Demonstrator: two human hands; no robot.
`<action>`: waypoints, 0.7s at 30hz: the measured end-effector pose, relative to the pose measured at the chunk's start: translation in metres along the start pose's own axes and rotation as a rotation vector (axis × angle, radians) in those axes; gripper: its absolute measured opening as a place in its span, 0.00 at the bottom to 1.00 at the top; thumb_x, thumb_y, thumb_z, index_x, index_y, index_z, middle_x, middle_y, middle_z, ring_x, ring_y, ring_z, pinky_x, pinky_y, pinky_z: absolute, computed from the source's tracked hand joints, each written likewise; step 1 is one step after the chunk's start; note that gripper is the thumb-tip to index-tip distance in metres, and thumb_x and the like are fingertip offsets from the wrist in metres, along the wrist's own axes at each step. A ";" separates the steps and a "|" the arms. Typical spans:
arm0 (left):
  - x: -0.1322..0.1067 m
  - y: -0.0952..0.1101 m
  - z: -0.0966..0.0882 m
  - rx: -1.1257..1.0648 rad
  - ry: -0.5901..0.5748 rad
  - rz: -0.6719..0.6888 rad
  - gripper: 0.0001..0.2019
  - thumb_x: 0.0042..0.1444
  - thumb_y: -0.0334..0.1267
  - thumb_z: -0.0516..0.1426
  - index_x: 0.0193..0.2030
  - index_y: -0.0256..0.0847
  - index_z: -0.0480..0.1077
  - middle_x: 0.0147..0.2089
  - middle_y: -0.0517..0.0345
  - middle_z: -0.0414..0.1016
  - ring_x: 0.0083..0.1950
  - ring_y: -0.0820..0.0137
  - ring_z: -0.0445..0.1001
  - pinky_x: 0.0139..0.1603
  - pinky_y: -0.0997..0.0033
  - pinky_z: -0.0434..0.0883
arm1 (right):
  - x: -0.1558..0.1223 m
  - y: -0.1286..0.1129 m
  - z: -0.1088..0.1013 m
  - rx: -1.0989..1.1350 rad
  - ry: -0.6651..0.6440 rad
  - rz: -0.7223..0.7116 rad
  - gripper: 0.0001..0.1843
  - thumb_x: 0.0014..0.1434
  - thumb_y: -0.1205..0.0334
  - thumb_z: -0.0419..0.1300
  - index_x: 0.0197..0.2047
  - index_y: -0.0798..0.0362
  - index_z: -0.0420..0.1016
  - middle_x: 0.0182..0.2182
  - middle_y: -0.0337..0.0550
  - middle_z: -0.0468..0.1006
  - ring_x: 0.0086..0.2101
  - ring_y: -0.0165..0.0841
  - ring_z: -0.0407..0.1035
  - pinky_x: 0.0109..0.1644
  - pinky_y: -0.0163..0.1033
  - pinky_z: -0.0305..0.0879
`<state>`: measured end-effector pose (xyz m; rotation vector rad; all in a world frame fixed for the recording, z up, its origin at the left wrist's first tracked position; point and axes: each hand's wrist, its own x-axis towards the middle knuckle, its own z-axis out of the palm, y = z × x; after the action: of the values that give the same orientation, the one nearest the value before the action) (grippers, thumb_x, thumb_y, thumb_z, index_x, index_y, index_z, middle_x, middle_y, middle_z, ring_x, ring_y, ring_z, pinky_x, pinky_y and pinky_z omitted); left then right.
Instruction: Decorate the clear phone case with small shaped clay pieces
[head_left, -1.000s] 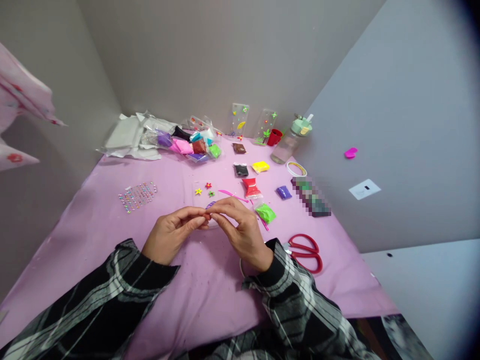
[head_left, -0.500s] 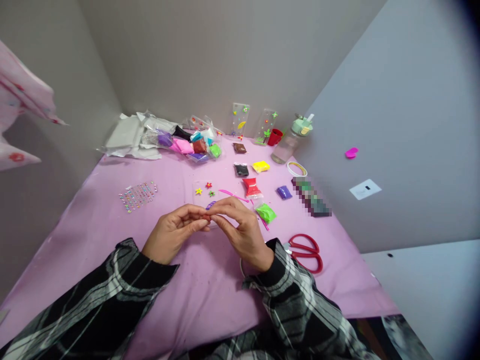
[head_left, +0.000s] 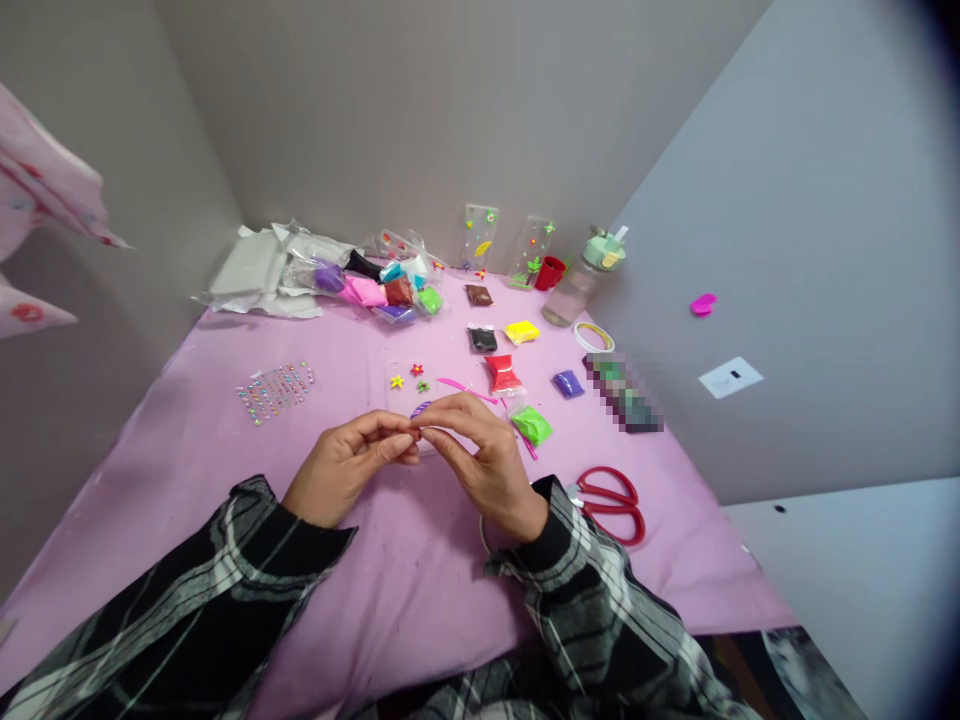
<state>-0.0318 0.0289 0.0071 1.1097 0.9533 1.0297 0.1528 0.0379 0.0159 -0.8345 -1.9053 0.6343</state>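
Note:
My left hand [head_left: 349, 462] and my right hand [head_left: 480, 455] meet over the table, fingertips pinched together. Whatever sits between them is too small and covered to name. Just beyond the fingertips lies a clear phone case [head_left: 403, 398], partly hidden by my hands. On it are a yellow clay flower [head_left: 397, 382], a red flower [head_left: 417, 370], a green flower [head_left: 423, 386] and a purple striped piece [head_left: 421, 408]. A pink modelling tool [head_left: 466, 390] rests beside the case. Near my right hand is a green clay packet [head_left: 532, 425].
Red-handled scissors [head_left: 615, 505] lie right of my right wrist. Clay packets, including a red one [head_left: 503, 375], spread behind. A water bottle [head_left: 581, 285], a tape roll [head_left: 594, 337] and decorated cases [head_left: 480, 240] stand at the back. A gem sticker sheet [head_left: 277, 392] lies left.
Both hands stay in nearly the same place. The fingertips have shifted only slightly against each other.

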 end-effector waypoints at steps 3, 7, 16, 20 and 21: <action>0.000 0.000 0.000 0.011 -0.009 0.000 0.12 0.53 0.48 0.66 0.35 0.40 0.78 0.30 0.62 0.78 0.35 0.71 0.77 0.43 0.71 0.76 | 0.000 0.000 0.000 0.000 -0.007 -0.008 0.10 0.65 0.70 0.60 0.47 0.50 0.79 0.40 0.45 0.78 0.43 0.34 0.72 0.47 0.43 0.71; -0.001 0.001 0.000 0.031 -0.019 -0.003 0.13 0.56 0.49 0.64 0.34 0.39 0.78 0.29 0.61 0.78 0.35 0.71 0.77 0.43 0.73 0.75 | 0.001 0.000 0.000 -0.012 -0.012 -0.008 0.09 0.65 0.70 0.60 0.45 0.50 0.79 0.40 0.44 0.77 0.42 0.34 0.72 0.48 0.42 0.71; 0.000 0.001 0.000 0.025 -0.008 0.009 0.12 0.52 0.46 0.66 0.36 0.40 0.77 0.31 0.62 0.77 0.35 0.71 0.77 0.42 0.72 0.75 | 0.000 -0.002 0.000 0.001 -0.014 0.004 0.11 0.66 0.71 0.58 0.48 0.51 0.79 0.39 0.46 0.78 0.43 0.34 0.72 0.48 0.43 0.71; -0.001 0.002 0.000 0.053 -0.028 0.012 0.12 0.55 0.48 0.64 0.35 0.40 0.77 0.30 0.60 0.77 0.36 0.70 0.75 0.43 0.71 0.75 | 0.000 -0.002 0.000 -0.010 -0.020 -0.012 0.10 0.65 0.70 0.59 0.46 0.50 0.79 0.40 0.45 0.78 0.43 0.34 0.72 0.48 0.42 0.71; -0.001 0.002 0.000 0.059 -0.032 0.012 0.13 0.56 0.48 0.63 0.35 0.40 0.77 0.31 0.60 0.77 0.36 0.70 0.75 0.43 0.70 0.75 | 0.000 -0.002 0.000 -0.012 -0.021 -0.013 0.09 0.65 0.69 0.59 0.46 0.50 0.79 0.40 0.45 0.78 0.43 0.34 0.72 0.48 0.43 0.71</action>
<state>-0.0325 0.0282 0.0088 1.1788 0.9579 0.9966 0.1526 0.0370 0.0176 -0.8251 -1.9342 0.6264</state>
